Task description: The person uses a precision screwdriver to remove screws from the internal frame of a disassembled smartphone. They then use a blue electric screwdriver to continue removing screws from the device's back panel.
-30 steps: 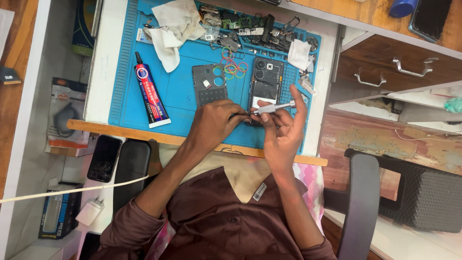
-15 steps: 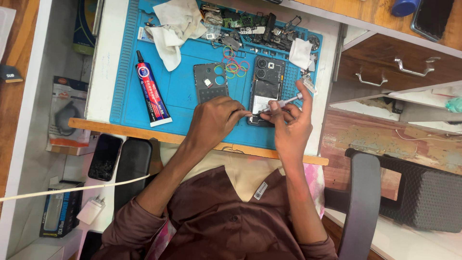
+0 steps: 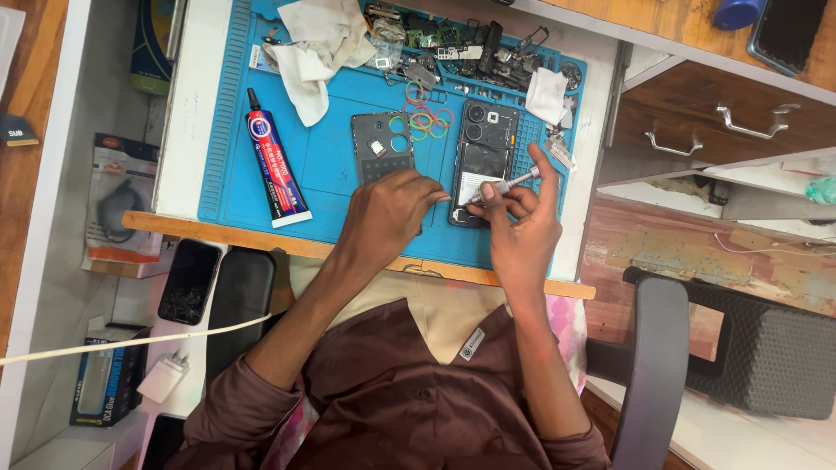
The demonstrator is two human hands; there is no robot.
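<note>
Two hands over an opened black smartphone (image 3: 482,165) on our blue silicone repair mat (image 3: 331,157).
Our right hand (image 3: 522,231) pinches a slim silver screwdriver (image 3: 501,187), tip on the phone's lower part; our left hand (image 3: 392,209) rests curled beside it, fingertips touching the phone's edge, near a grey plastic phone frame (image 3: 383,144) and a red-and-blue glue tube (image 3: 274,161).

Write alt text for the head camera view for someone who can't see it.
A person's right hand holds a small screwdriver to an opened phone on a blue work mat, with the left hand resting beside it. A glue tube, coloured rubber bands and a white cloth lie nearby.
</note>
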